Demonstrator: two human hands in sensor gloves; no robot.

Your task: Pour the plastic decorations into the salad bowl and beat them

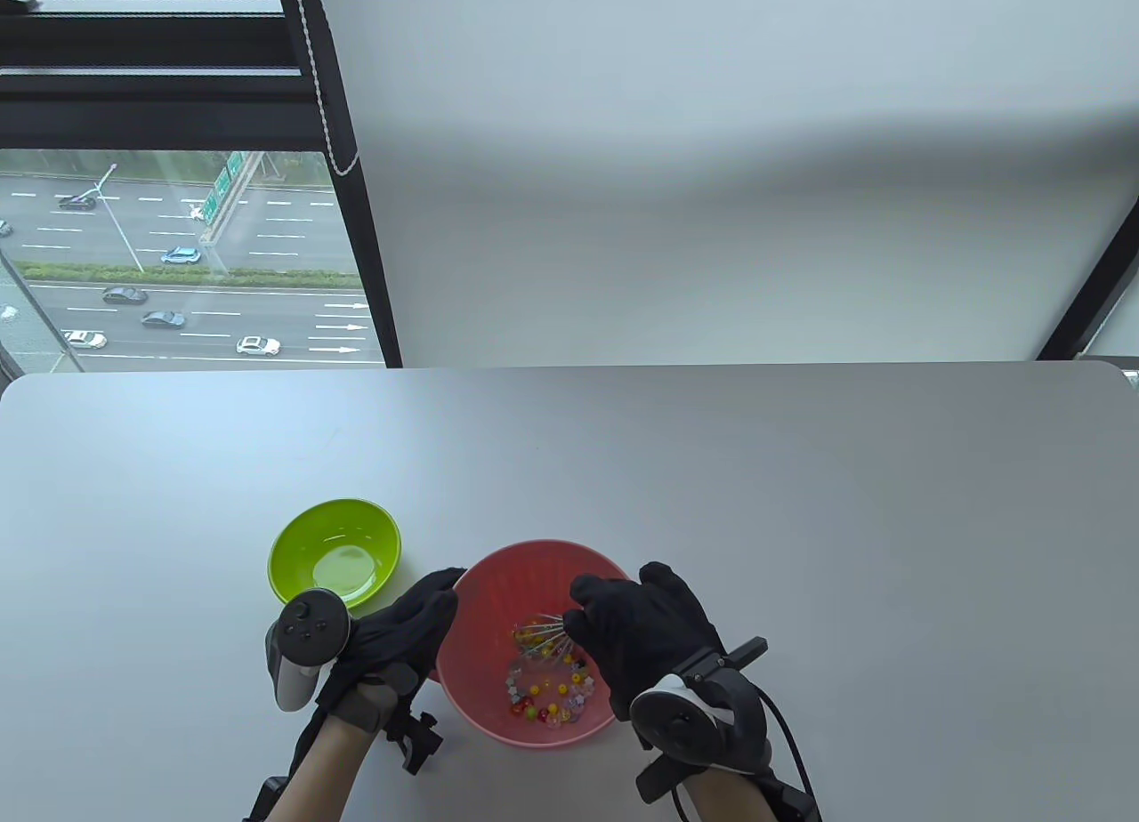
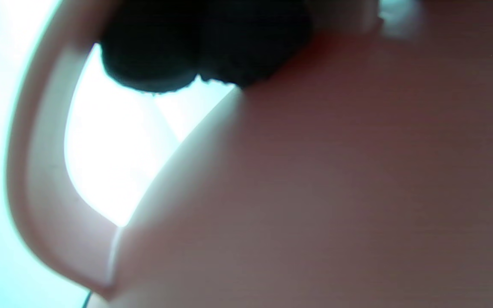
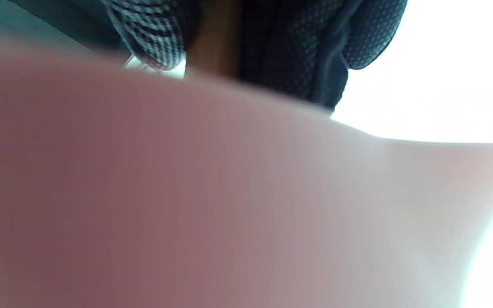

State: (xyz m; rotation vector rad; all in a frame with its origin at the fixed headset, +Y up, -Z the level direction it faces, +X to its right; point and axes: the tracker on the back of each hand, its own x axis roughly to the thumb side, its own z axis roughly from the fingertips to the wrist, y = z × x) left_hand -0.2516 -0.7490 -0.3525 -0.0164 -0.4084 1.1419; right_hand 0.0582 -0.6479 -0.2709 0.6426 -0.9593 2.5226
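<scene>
The pink salad bowl [image 1: 498, 591] stands near the table's front edge. Small coloured plastic decorations [image 1: 543, 693] lie on its bottom. My right hand [image 1: 645, 640] hangs over the bowl's right side, its fingers curled round a whisk whose thin wires [image 1: 545, 637] reach down among the decorations. In the right wrist view a brownish handle [image 3: 214, 47] shows between the gloved fingers [image 3: 289, 47], above the bowl's wall [image 3: 186, 192]. My left hand [image 1: 405, 631] holds the bowl at its left rim. The left wrist view shows the dark fingertips [image 2: 203, 42] at the rim, over the pink outer wall [image 2: 336, 192].
An empty green bowl [image 1: 334, 551] stands just left of the pink bowl, behind my left hand. The grey table [image 1: 801, 519] stretches back to a white wall, with a window at the far left.
</scene>
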